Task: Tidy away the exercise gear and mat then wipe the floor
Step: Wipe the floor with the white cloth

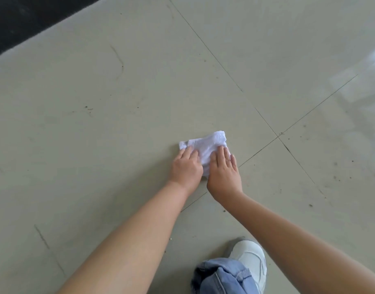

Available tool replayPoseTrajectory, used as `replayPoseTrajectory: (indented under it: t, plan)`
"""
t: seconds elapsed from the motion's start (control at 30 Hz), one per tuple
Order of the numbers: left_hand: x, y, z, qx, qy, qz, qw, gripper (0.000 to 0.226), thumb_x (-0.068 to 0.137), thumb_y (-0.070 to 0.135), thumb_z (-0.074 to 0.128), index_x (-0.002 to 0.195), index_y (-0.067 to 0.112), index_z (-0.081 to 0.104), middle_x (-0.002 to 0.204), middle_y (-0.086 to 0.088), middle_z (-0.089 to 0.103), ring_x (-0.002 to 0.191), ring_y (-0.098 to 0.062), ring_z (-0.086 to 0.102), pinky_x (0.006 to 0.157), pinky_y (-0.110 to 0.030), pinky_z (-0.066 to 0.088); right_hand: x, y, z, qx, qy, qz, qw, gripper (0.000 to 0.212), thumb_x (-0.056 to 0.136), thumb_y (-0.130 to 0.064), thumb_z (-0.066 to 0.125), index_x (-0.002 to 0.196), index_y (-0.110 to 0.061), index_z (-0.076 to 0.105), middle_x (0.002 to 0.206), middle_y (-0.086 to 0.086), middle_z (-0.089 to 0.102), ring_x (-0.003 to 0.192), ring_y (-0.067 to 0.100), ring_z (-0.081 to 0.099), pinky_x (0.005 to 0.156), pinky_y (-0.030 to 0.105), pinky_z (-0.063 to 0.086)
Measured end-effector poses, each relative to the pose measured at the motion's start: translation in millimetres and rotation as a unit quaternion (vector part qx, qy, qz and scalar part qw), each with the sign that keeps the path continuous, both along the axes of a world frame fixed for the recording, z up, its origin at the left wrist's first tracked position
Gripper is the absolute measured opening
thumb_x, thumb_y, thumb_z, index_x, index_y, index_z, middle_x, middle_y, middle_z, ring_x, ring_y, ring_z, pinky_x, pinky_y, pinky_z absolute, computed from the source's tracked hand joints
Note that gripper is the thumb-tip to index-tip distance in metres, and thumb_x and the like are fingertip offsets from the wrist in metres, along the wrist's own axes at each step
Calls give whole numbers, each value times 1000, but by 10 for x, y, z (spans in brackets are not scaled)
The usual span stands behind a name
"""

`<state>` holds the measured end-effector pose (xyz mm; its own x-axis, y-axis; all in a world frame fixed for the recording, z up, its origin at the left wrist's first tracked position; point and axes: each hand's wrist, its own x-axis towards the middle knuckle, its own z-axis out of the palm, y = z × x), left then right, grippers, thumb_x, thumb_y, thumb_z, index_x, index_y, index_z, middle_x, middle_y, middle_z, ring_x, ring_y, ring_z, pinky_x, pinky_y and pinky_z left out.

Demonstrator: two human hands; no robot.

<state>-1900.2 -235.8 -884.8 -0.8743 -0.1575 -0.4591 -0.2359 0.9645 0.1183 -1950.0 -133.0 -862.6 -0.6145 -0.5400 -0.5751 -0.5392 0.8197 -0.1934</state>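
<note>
On the tiled floor point(118, 124), left hand point(185, 166) and right hand point(223, 168) press flat, fingers straight, on a white cloth point(205, 145); open tile surrounds it, black mat point(23, 20) well apart.

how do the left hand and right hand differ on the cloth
The left hand presses the white cloth's left part, near a grey-marked corner; the right hand covers its right part. The right hand wears a ring; none shows on the left hand. Both lie flat, fingers straight, on the tiled floor.

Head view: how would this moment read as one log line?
stage: wiping | left hand: flat on white cloth | right hand: flat on cloth | floor: specks remain
</note>
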Motion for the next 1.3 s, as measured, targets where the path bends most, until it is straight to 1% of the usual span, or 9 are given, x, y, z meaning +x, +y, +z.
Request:
replayPoseTrajectory:
  t: [0.2,0.37,0.43,0.67,0.77,0.87,0.97,1.07,1.3]
  plan:
    - [57,-576,70,-10,28,124,992,44,98,1,32,141,-2,38,150,-12,39,144,-22,29,114,-30,27,-150,-646,-117,-56,-18,84,995,59,97,-9,28,149,-3,-1,158,13,-13,147,23,-11,118,30,-11]
    - [682,-558,42,-11,-21,59,998,40,65,4,39,73,-1,78,77,-10,78,74,-27,76,51,-28,58,391,-461,-211,-103,6,103,989,54,74,-9,31,113,-3,67,126,14,63,117,23,60,109,33,34]
    - [750,-460,17,-2,-20,33,999,44,65,8,36,72,2,79,79,-7,79,74,-26,77,49,-25,57,424,-242,-241,-64,-5,118,991,56,69,-11,29,105,-4,71,116,11,69,107,24,67,111,35,19]
    - [-207,-76,-78,31,27,-74,996,44,62,12,34,58,7,77,66,-1,77,68,-18,77,46,-18,54,-231,181,-82,26,39,-8,999,56,93,-20,15,148,-8,17,160,2,4,148,20,-6,115,34,-16]
    - [-655,126,57,47,55,-20,997,46,67,11,34,69,7,79,76,0,78,85,-13,76,61,-16,56,-629,331,-55,50,69,-48,995,54,98,-17,29,149,-7,16,160,2,2,147,20,-8,118,37,-11]
    - [-968,144,-26,35,74,46,996,44,92,0,31,129,-7,54,139,-15,53,138,-23,41,110,-29,35,-902,191,-71,59,71,-46,995,56,98,-17,29,149,-4,9,160,5,-2,147,21,-9,118,35,-11]
    - [-1030,-152,-40,-57,146,80,984,43,94,0,31,133,-7,49,143,-18,48,141,-26,36,115,-30,28,-1045,-194,-112,37,79,-26,996,58,97,-11,32,149,-5,6,160,5,-4,147,20,-8,118,36,-11]
    - [-885,-597,28,-16,45,123,991,44,101,4,27,144,-2,33,154,-13,29,148,-23,16,118,-31,16,-997,-736,-165,-38,65,17,997,66,92,-2,36,150,-11,4,159,9,-6,147,22,-9,118,37,-10]
    - [58,-1464,120,-100,-103,313,939,30,95,7,42,123,3,53,132,-12,50,123,-28,49,90,-37,45,-424,-1900,-242,-143,-40,224,963,57,96,-15,42,148,-18,19,159,6,-7,147,20,-9,118,35,-9]
